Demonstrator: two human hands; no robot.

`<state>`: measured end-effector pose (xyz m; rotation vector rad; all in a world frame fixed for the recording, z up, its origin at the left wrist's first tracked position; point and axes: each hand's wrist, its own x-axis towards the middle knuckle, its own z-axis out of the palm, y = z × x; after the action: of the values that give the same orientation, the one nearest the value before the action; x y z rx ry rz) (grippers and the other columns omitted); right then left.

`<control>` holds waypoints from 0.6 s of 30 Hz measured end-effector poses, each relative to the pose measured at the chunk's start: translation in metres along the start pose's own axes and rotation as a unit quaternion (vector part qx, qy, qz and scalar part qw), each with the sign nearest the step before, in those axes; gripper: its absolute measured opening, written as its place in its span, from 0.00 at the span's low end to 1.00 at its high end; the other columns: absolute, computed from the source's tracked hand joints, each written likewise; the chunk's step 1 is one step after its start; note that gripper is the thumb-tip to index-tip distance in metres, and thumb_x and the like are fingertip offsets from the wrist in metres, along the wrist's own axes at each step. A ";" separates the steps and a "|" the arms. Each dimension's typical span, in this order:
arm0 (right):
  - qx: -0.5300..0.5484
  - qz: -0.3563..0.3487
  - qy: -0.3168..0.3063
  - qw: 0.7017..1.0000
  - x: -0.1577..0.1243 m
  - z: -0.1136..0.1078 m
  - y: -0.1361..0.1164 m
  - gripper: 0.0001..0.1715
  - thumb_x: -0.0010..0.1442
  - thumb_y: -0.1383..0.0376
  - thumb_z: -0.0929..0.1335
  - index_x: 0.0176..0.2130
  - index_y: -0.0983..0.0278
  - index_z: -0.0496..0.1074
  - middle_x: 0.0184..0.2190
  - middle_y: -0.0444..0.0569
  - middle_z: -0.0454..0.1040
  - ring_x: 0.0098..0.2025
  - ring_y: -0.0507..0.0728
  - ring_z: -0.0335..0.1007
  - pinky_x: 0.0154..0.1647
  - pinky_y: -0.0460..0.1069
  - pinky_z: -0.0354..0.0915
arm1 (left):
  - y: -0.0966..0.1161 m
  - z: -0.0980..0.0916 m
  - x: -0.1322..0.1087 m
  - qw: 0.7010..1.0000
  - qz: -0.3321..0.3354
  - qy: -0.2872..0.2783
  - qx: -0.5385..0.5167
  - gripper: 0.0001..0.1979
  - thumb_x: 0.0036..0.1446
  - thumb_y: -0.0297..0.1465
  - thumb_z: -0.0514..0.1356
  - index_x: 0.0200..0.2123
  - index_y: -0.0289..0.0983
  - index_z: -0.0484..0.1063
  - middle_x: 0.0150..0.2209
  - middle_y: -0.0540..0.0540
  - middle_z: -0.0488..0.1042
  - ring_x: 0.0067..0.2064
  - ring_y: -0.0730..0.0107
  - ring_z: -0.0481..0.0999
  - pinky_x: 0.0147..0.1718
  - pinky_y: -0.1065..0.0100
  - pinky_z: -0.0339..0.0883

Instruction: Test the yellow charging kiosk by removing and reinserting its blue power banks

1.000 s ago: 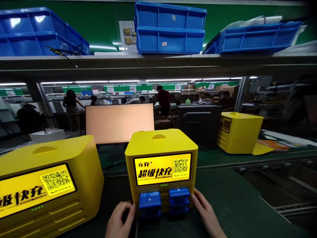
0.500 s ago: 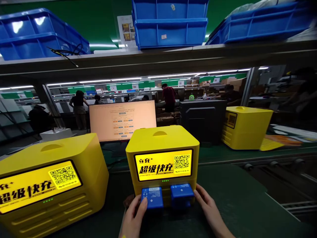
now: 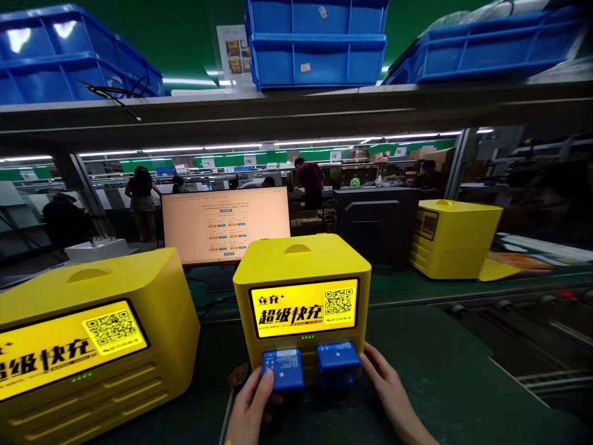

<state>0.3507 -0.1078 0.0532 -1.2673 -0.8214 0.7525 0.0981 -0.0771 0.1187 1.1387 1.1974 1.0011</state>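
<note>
A yellow charging station [image 3: 301,266] with a lit screen and QR code stands in front of me on the dark green bench. Two blue power banks stick out of its lower slots. My left hand [image 3: 250,405] is closed round the left power bank [image 3: 282,369], thumb on top. My right hand [image 3: 389,395] rests with its fingers against the right side of the right power bank [image 3: 338,358] and the station's corner; its fingers look curled against it.
A second yellow station [image 3: 92,334] stands at the left, a third [image 3: 454,238] at the back right beside a black box [image 3: 375,225]. A monitor [image 3: 227,224] glows behind. Blue bins [image 3: 317,43] sit on the overhead shelf. A roller conveyor [image 3: 532,321] runs right. People work in the background.
My left hand moved from the station's lower left corner onto the left power bank and gripped it. The monitor went from blank to showing a page. The right hand stayed nearly still.
</note>
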 end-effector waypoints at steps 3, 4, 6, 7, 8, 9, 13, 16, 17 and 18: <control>0.002 0.004 -0.007 1.000 0.000 -0.001 0.001 0.31 0.46 0.48 0.70 0.46 0.61 0.72 0.46 0.49 0.73 0.52 0.66 0.64 0.50 0.54 0.65 | -0.001 0.000 0.000 1.000 0.002 0.000 -0.006 0.38 0.40 0.57 0.59 0.46 0.34 0.69 0.34 0.45 0.74 0.33 0.62 0.73 0.26 0.69 0.61; 0.004 0.004 -0.006 1.000 0.001 -0.001 0.002 0.31 0.46 0.48 0.70 0.46 0.61 0.72 0.46 0.49 0.73 0.52 0.66 0.64 0.50 0.54 0.65 | -0.001 0.000 0.000 1.000 0.006 -0.001 -0.005 0.38 0.40 0.57 0.59 0.45 0.33 0.69 0.32 0.46 0.74 0.32 0.63 0.73 0.25 0.70 0.61; 0.003 0.005 -0.004 1.000 0.001 -0.001 0.003 0.32 0.46 0.47 0.71 0.46 0.62 0.72 0.46 0.50 0.73 0.52 0.66 0.64 0.51 0.55 0.64 | -0.002 -0.001 0.001 1.000 0.020 -0.012 0.005 0.36 0.41 0.57 0.59 0.43 0.33 0.70 0.26 0.48 0.72 0.28 0.67 0.71 0.24 0.71 0.60; 0.002 0.004 -0.002 1.000 0.002 -0.001 0.003 0.32 0.45 0.47 0.71 0.46 0.62 0.72 0.46 0.50 0.73 0.52 0.66 0.64 0.51 0.54 0.64 | -0.003 -0.001 0.002 0.999 0.029 -0.019 0.011 0.34 0.41 0.57 0.59 0.41 0.33 0.71 0.22 0.50 0.70 0.26 0.69 0.69 0.23 0.72 0.59; 0.000 0.003 -0.001 1.000 0.002 -0.001 0.003 0.32 0.45 0.47 0.71 0.45 0.62 0.73 0.46 0.50 0.73 0.52 0.66 0.64 0.52 0.54 0.64 | -0.005 -0.002 0.002 0.999 0.037 -0.024 0.015 0.34 0.41 0.56 0.59 0.39 0.33 0.71 0.20 0.51 0.68 0.23 0.71 0.67 0.23 0.72 0.59; -0.003 0.001 0.000 1.000 0.002 -0.001 0.003 0.32 0.45 0.46 0.71 0.45 0.62 0.73 0.46 0.50 0.73 0.52 0.66 0.64 0.52 0.54 0.64 | -0.007 -0.002 0.002 0.999 0.042 -0.022 0.017 0.33 0.41 0.57 0.59 0.38 0.33 0.72 0.20 0.52 0.67 0.22 0.72 0.66 0.23 0.71 0.59; -0.008 0.005 0.008 1.000 0.001 -0.001 0.002 0.32 0.44 0.46 0.71 0.45 0.62 0.73 0.46 0.49 0.73 0.52 0.66 0.64 0.52 0.54 0.64 | -0.021 -0.003 0.005 0.999 -0.007 0.038 -0.004 0.37 0.45 0.61 0.51 0.42 0.33 0.69 0.23 0.49 0.70 0.25 0.67 0.69 0.27 0.68 0.64; -0.012 0.008 0.009 1.000 0.000 -0.001 0.001 0.32 0.44 0.46 0.70 0.45 0.61 0.73 0.46 0.49 0.73 0.52 0.66 0.64 0.51 0.54 0.64 | -0.036 0.000 0.010 0.998 -0.002 0.032 -0.051 0.39 0.41 0.59 0.56 0.48 0.35 0.62 0.26 0.49 0.72 0.24 0.67 0.70 0.24 0.69 0.63; -0.015 0.007 0.006 1.000 0.000 -0.001 0.000 0.32 0.45 0.46 0.70 0.45 0.61 0.73 0.46 0.49 0.73 0.52 0.66 0.64 0.51 0.54 0.64 | -0.040 0.001 0.012 0.998 0.022 0.026 -0.061 0.38 0.39 0.57 0.60 0.47 0.37 0.60 0.26 0.50 0.72 0.24 0.68 0.70 0.22 0.70 0.62; -0.019 0.005 0.004 1.000 0.000 -0.001 0.000 0.33 0.45 0.45 0.70 0.45 0.61 0.72 0.46 0.49 0.73 0.52 0.66 0.64 0.51 0.54 0.64 | -0.043 0.002 0.013 0.997 0.045 0.020 -0.064 0.37 0.37 0.53 0.63 0.46 0.38 0.59 0.26 0.51 0.72 0.23 0.70 0.70 0.21 0.71 0.60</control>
<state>0.3515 -0.1084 0.0534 -1.3074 -0.8272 0.7425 0.1008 -0.0720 0.0745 1.0824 1.1042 1.1566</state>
